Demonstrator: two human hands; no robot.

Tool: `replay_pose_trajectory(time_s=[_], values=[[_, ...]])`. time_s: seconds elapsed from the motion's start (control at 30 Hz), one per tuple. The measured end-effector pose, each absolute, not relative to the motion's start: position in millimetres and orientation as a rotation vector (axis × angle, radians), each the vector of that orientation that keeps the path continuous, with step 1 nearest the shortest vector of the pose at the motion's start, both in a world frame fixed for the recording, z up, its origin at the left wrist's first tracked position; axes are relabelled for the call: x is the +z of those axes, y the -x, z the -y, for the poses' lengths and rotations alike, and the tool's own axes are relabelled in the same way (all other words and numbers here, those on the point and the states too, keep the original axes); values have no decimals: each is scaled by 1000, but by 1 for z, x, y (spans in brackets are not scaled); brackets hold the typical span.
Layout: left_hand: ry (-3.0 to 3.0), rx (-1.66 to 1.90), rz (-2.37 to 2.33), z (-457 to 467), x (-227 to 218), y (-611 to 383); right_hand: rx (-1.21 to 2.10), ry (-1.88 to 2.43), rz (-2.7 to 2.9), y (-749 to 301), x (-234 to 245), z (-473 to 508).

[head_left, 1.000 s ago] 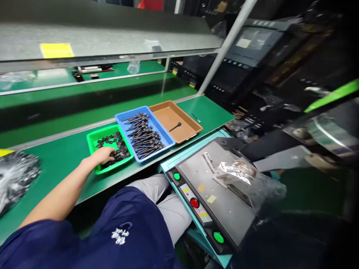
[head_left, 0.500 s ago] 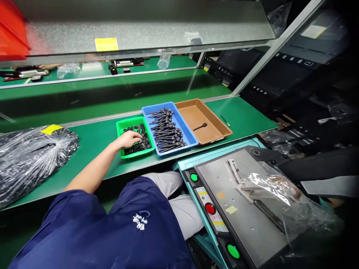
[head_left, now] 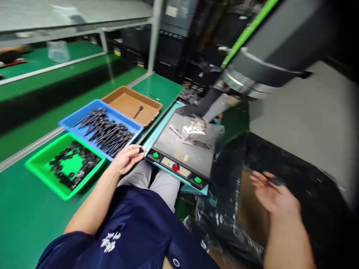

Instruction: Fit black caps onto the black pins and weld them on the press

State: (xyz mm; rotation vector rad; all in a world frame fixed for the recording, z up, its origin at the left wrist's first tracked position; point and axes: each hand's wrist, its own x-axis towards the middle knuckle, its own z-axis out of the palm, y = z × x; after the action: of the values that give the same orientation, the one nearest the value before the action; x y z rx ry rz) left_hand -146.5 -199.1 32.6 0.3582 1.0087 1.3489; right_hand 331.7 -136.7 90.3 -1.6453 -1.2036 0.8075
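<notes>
My left hand (head_left: 127,158) pinches a small black plastic part (head_left: 141,150) between thumb and fingertips, beside the front corner of the machine panel. To its left lies a green tray (head_left: 39,164) with many small black parts (head_left: 64,179). Behind that, a blue tray (head_left: 71,118) holds a pile of black rods with thick heads (head_left: 105,127). A brown tray (head_left: 123,98) carries a single such rod (head_left: 138,111). At the right, my right hand (head_left: 273,192) is over a box lined with black plastic (head_left: 224,198). Its fingers are curled near a dark object (head_left: 277,181), blurred.
A teal-framed machine with a metal plate (head_left: 165,138) stands ahead, with green buttons and a red button (head_left: 175,167) along its front. Clear plastic film (head_left: 196,129) lies on it. A thick grey pipe (head_left: 258,67) slants overhead. A metal shelf (head_left: 70,22) spans the green bench.
My view has swung right. My left hand has left the green tray with a small black part and moved to the machine's front. My right hand has come into view.
</notes>
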Motion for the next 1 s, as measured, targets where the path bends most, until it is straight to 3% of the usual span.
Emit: replay_pose_trajectory(time_s=[0.1,0.23,0.4,1.0], values=[[-380,1261,-952,176,29,120,1255,1418,964,-291,71,167],[-449,1158,-862,165,39,92,1403,1451,1326,-204,36,192],[-545,1138,-791,168,52,73,1162,1322,1846,-139,23,213],[-687,1213,-670,171,50,87,1268,1264,1930,-102,26,219]])
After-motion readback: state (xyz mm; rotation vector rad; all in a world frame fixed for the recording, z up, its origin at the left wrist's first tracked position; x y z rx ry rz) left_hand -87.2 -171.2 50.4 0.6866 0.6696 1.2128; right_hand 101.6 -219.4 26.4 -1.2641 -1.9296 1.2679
